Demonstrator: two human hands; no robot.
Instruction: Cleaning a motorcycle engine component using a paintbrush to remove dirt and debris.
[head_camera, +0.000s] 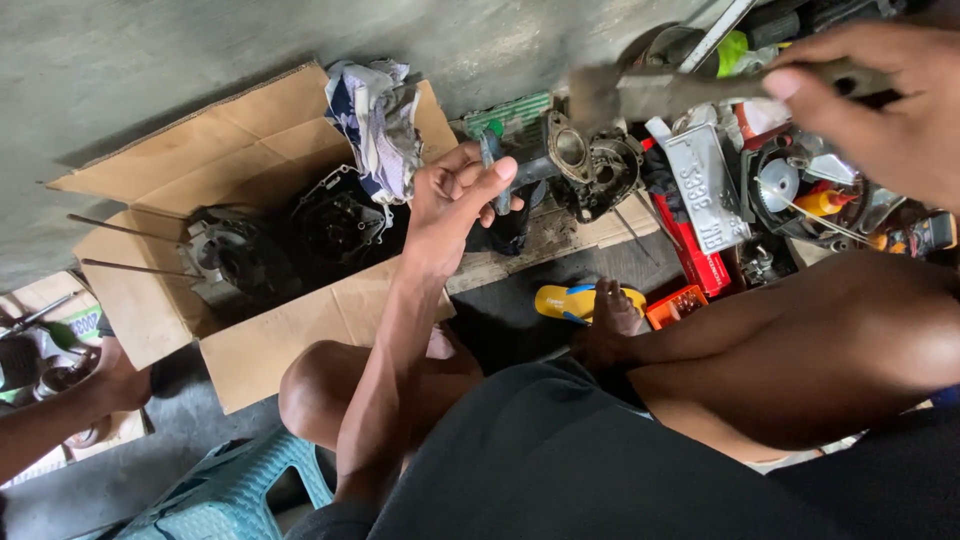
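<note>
A hammer (640, 92) is gripped tight by the right hand (880, 100) at two o'clock; a chisel (493, 172) is pinched in the left hand (455, 200) fingers against the engine part (590, 165).

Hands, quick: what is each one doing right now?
Left hand: closed around a thin metal tool set against the engine part.
Right hand: closed on a hammer, blurred.

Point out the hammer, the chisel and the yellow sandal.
hammer (600, 95), head view, on its blurred metal head
chisel (492, 165), head view, on its shaft above the left fingers
yellow sandal (562, 302), head view, on its sole
</note>
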